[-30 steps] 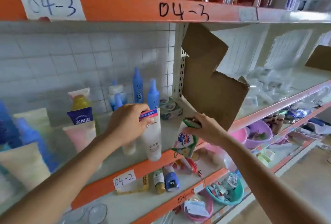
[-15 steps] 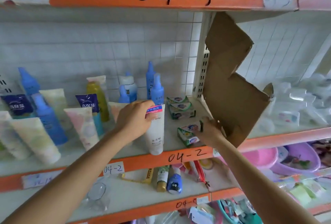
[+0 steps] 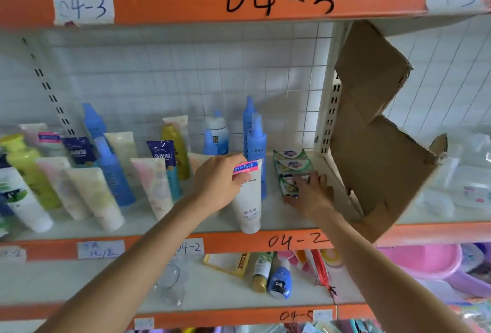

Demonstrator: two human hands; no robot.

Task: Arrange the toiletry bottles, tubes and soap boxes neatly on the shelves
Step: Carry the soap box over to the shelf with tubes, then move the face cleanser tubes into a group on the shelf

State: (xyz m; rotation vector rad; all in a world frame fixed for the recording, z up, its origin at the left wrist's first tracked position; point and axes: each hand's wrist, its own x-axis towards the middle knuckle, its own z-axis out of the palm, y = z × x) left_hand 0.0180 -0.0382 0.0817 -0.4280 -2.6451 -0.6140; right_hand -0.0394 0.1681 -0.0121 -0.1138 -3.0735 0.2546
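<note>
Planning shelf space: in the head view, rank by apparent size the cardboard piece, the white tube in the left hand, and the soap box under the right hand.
1. cardboard piece, largest by far.
2. white tube.
3. soap box, smallest, though the right hand hides part of it.

Torn cardboard sheet (image 3: pixel 377 130) leaning against upright; pink basin (image 3: pixel 425 261) on shelf below.

three green soap boxes (image 3: pixel 292 166) in a row, far right; four blue spray bottles (image 3: pixel 256 151); two yellow bottles (image 3: pixel 25 170); two hands (image 3: pixel 218 183).
</note>
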